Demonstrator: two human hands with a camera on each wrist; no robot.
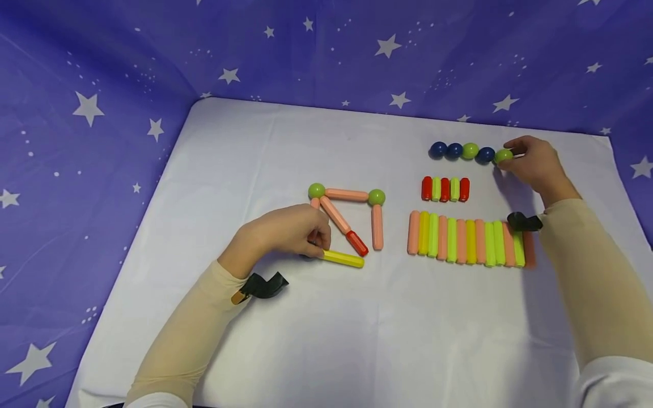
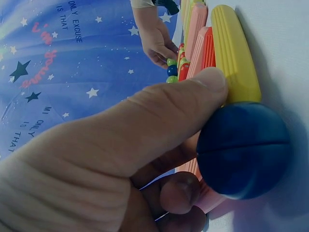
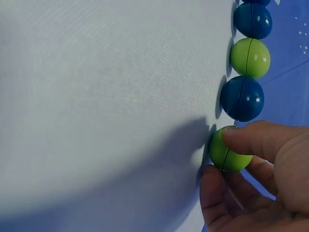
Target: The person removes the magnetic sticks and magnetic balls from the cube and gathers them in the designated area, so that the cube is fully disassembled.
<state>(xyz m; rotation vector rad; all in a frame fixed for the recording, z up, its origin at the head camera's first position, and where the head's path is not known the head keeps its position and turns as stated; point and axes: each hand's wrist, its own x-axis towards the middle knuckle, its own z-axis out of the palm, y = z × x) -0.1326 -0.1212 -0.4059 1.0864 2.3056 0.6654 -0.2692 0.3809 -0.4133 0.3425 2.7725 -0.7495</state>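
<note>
My left hand [image 1: 291,229] pinches a yellow ridged rod [image 1: 344,259] low over the white table. At the rod's near end is a dark blue ball [image 2: 244,150], right beside my thumb tip in the left wrist view. Just beyond lies a frame of pink rods [image 1: 347,195] with green balls [image 1: 376,197] at two corners. A slanting pink rod ends in a short red rod [image 1: 357,242]. At the back right, my right hand [image 1: 535,164] holds a green ball [image 3: 229,150] between thumb and fingers, at the end of a row of balls.
Dark blue balls [image 1: 438,150] and another green ball [image 1: 470,151] continue that row leftward. In front are short red and yellow-green rods [image 1: 445,189], then a row of long rods [image 1: 461,241] partly under the right sleeve's black strap [image 1: 525,222]. Starry blue cloth [image 1: 326,51] surrounds the table.
</note>
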